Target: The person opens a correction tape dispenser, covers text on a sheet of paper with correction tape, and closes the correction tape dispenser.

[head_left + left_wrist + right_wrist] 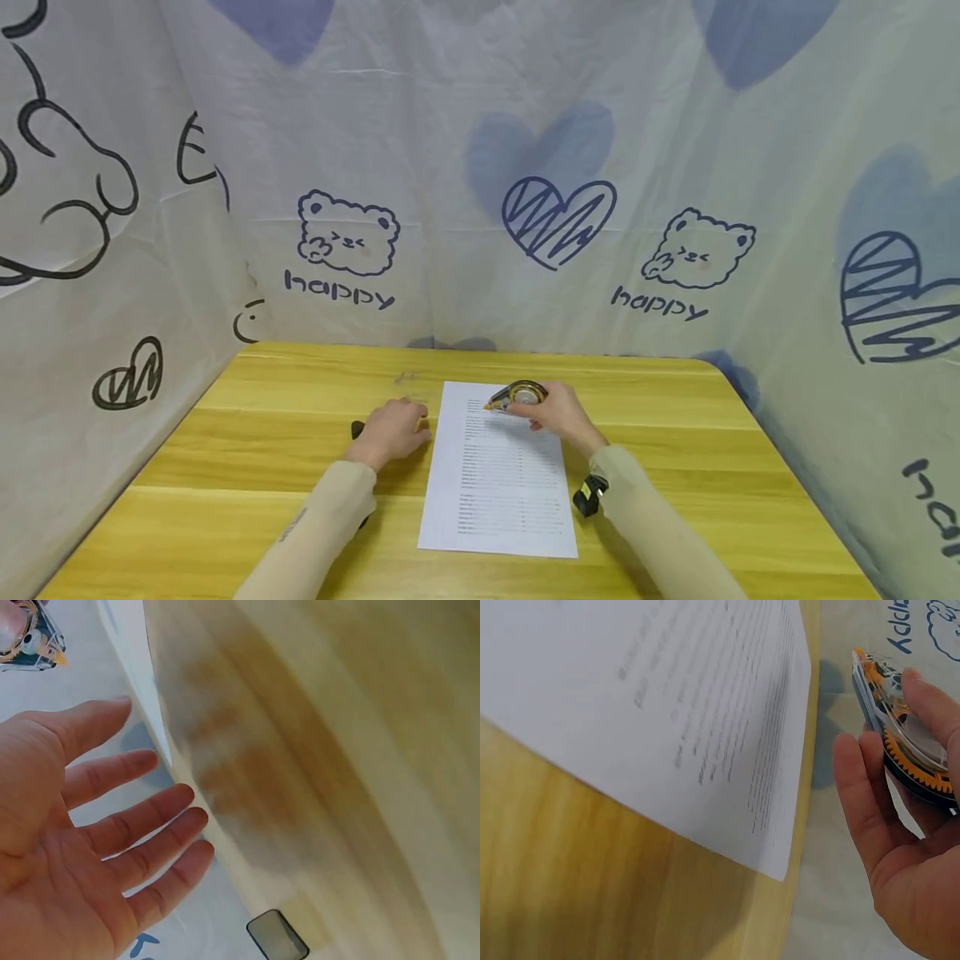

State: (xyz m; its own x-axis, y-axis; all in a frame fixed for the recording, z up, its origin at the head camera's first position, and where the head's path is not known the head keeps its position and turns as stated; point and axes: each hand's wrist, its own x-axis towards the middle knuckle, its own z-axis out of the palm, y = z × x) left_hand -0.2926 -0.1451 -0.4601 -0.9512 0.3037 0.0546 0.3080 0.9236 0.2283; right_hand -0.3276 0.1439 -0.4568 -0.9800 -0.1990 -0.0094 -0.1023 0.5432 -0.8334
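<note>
My right hand [558,414] grips a correction tape [525,393] with a clear case, an orange gear and an orange tip. In the head view it overlaps the upper part of a printed sheet of paper [502,467], its tip by the top lines of text. The right wrist view shows the thumb on one side of the correction tape [907,727] and fingers behind it. Left of the sheet, my left hand [390,431] hovers close over the table, holding nothing. Its fingers are relaxed and spread in the left wrist view, palm [67,877] showing.
The sheet lies on a yellow wood-grain table [247,467]. Pale cloth [450,167] with hearts and bear drawings hangs behind it and along both sides. A small dark-edged rectangular thing [277,935] shows low in the left wrist view.
</note>
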